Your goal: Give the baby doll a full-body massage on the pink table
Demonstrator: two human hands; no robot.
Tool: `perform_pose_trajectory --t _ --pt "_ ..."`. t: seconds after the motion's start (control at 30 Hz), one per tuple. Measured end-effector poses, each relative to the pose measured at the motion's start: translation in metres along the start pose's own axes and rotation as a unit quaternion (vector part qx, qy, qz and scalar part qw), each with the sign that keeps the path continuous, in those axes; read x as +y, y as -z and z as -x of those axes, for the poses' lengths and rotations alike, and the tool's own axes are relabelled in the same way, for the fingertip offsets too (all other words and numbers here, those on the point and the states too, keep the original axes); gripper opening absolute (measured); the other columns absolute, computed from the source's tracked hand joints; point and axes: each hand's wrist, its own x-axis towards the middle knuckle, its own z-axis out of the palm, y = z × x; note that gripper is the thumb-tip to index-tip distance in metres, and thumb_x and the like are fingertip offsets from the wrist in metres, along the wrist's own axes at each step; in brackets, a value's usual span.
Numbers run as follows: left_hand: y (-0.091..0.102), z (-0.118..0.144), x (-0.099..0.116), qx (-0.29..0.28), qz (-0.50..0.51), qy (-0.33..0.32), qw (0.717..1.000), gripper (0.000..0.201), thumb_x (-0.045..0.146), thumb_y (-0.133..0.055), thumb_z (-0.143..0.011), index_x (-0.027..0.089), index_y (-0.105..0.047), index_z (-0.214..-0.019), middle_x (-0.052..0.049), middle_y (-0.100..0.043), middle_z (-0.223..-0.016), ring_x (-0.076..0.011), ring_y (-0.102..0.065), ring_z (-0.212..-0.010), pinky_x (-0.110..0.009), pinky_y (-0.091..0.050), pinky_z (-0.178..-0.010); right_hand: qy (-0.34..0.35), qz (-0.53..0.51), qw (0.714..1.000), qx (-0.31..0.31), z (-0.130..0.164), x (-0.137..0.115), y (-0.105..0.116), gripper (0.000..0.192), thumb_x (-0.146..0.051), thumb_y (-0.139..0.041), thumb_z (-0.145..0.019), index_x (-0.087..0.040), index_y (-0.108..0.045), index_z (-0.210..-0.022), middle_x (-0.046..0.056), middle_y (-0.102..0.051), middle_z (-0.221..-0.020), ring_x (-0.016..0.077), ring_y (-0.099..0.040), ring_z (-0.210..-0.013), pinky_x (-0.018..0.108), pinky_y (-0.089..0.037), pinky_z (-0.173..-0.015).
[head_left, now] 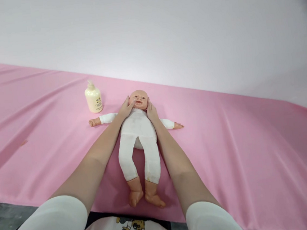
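Reaching forward over my own white sleeves, I have both arms stretched out along the doll [138,131], which lies on its back on the pink sheet [240,146] with its long axis running straight away from me: bare feet nearest my chest, head farthest. My forearms flank its white-clad legs and body, so the head sits right at my fingertips, equally near to both hands. My left hand [126,109] rests against one cheek, fingers laid together and flat, thumb toward the chin. My right hand [151,111] cups the other cheek the same way, fingers pressed together, pinching nothing. Just beyond my left hand, apart from the doll's outflung arm, a cream lotion bottle [93,98] stands upright.
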Motion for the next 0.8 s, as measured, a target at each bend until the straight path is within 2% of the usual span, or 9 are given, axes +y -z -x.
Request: perform_pose_trajectory --t 0.1,0.17,0.3,0.37,0.43,0.53,0.63,0.7,0.8 --pt "0.000 0.004 -0.002 0.007 -0.052 -0.013 0.999 0.082 0.052 -0.049 -0.099 0.005 -0.022 -0.160 -0.018 -0.032 -0.164 -0.0262 -0.029 -0.155 -0.035 -0.021 -0.128 -0.058 0.083 0.994 0.027 0.002 -0.009 -0.002 0.042 -0.047 -0.046 -0.103 -0.025 -0.059 -0.136 0.010 -0.062 -0.139 0.0225 -0.063 -0.123 0.041 -0.056 -0.101" --pt "0.000 0.008 -0.001 0.012 -0.065 -0.028 0.997 0.072 0.048 -0.041 -0.102 0.006 -0.027 -0.159 -0.015 -0.032 -0.165 -0.0225 -0.028 -0.156 -0.032 -0.018 -0.129 -0.066 0.104 0.992 0.034 0.003 -0.012 -0.004 0.033 -0.041 -0.058 -0.099 -0.024 -0.063 -0.126 0.010 -0.062 -0.135 0.0221 -0.064 -0.117 0.042 -0.056 -0.099" --pt "0.001 0.018 0.006 0.026 0.000 -0.036 0.999 0.053 0.036 -0.039 -0.103 0.010 -0.048 -0.149 -0.010 -0.044 -0.160 -0.0168 -0.037 -0.151 -0.028 -0.019 -0.128 -0.084 0.155 0.983 0.055 0.002 -0.011 -0.005 0.031 -0.038 -0.055 -0.101 -0.017 -0.065 -0.121 0.011 -0.066 -0.126 0.0219 -0.065 -0.113 0.045 -0.055 -0.100" --pt "0.001 0.020 0.010 0.043 0.055 -0.014 0.997 0.050 0.034 -0.040 -0.102 0.011 -0.052 -0.146 -0.010 -0.048 -0.157 -0.0175 -0.041 -0.149 -0.030 -0.022 -0.128 -0.085 0.177 0.978 0.063 0.000 -0.011 -0.002 0.032 -0.031 -0.050 -0.102 -0.010 -0.065 -0.120 0.017 -0.069 -0.122 0.0264 -0.066 -0.115 0.050 -0.051 -0.105" --pt "0.002 0.019 0.012 0.067 0.094 0.003 0.993 0.050 0.033 -0.036 -0.103 0.012 -0.052 -0.146 -0.011 -0.047 -0.157 -0.0176 -0.040 -0.150 -0.033 -0.023 -0.128 -0.078 0.192 0.975 0.077 -0.005 -0.014 0.005 0.037 -0.023 -0.043 -0.101 -0.005 -0.062 -0.127 0.024 -0.067 -0.127 0.0310 -0.063 -0.122 0.052 -0.046 -0.110" --pt "0.010 0.013 0.019 0.106 0.150 0.013 0.983 0.056 0.035 -0.022 -0.105 0.010 -0.045 -0.150 -0.013 -0.040 -0.162 -0.0162 -0.033 -0.153 -0.035 -0.022 -0.128 -0.048 0.199 0.972 0.117 -0.017 -0.030 0.016 0.050 -0.021 -0.031 -0.100 -0.002 -0.048 -0.143 0.028 -0.054 -0.145 0.0322 -0.055 -0.134 0.054 -0.039 -0.117" --pt "0.024 0.006 0.032 0.125 0.212 0.014 0.969 0.072 0.046 0.001 -0.104 0.008 -0.029 -0.158 -0.015 -0.033 -0.165 -0.0155 -0.035 -0.153 -0.034 -0.030 -0.125 0.009 0.190 0.972 0.140 -0.033 -0.058 0.017 0.055 -0.028 -0.025 -0.102 -0.004 -0.042 -0.148 0.023 -0.041 -0.159 0.0279 -0.037 -0.151 0.050 -0.029 -0.125" --pt "0.035 0.003 0.044 0.127 0.263 0.000 0.956 0.083 0.056 0.014 -0.099 0.011 -0.018 -0.161 -0.014 -0.030 -0.167 -0.0137 -0.039 -0.150 -0.032 -0.037 -0.121 0.060 0.175 0.974 0.133 -0.045 -0.084 0.006 0.057 -0.036 -0.027 -0.102 -0.009 -0.041 -0.150 0.016 -0.034 -0.165 0.0225 -0.018 -0.159 0.045 -0.018 -0.130" --pt "0.050 0.001 0.064 0.123 0.386 -0.038 0.914 0.096 0.072 0.015 -0.091 0.014 -0.014 -0.162 -0.013 -0.029 -0.167 -0.0138 -0.041 -0.149 -0.031 -0.041 -0.118 0.167 0.099 0.979 0.061 -0.059 -0.131 -0.031 0.065 -0.051 -0.030 -0.101 -0.010 -0.039 -0.152 0.015 -0.025 -0.169 0.0219 -0.007 -0.162 0.045 -0.010 -0.132"
